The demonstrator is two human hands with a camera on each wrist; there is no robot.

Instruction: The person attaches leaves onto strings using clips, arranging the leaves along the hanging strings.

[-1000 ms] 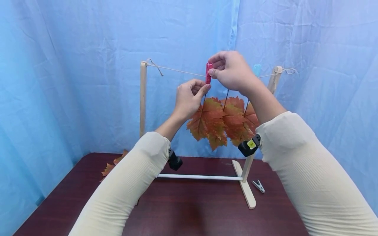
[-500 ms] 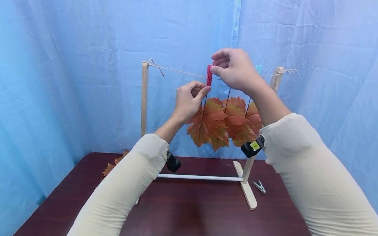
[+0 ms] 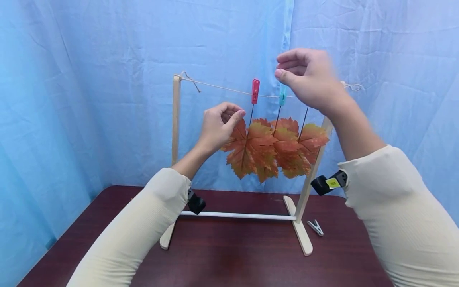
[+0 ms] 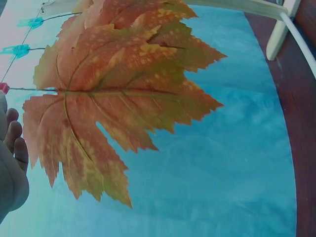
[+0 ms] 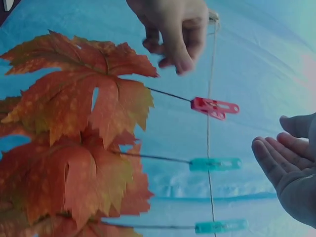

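A red clothespin [image 3: 255,91] grips the string and the dark stem of an orange-green maple leaf [image 3: 251,149], which hangs below it. My left hand [image 3: 220,125] is just left of that stem, its fingers loosely bent and holding nothing. Up to the right, my right hand [image 3: 310,77] is raised in front of the string with fingers relaxed and nothing in them. Two teal clothespins [image 5: 215,164] hold the stems of further leaves [image 5: 74,173] along the string, as the right wrist view shows. In the head view the right hand hides one of them.
The string [image 3: 222,87] runs between two wooden posts [image 3: 175,119] of a frame with a white crossbar [image 3: 236,215]. A grey clothespin [image 3: 315,228] lies on the dark red table [image 3: 229,255] by the right foot. Blue curtain [image 3: 107,99] hangs behind.
Both hands have come off the red clothespin, which stays on the string with the leaf. The right hand moved up and right, the left hand slightly left and down.
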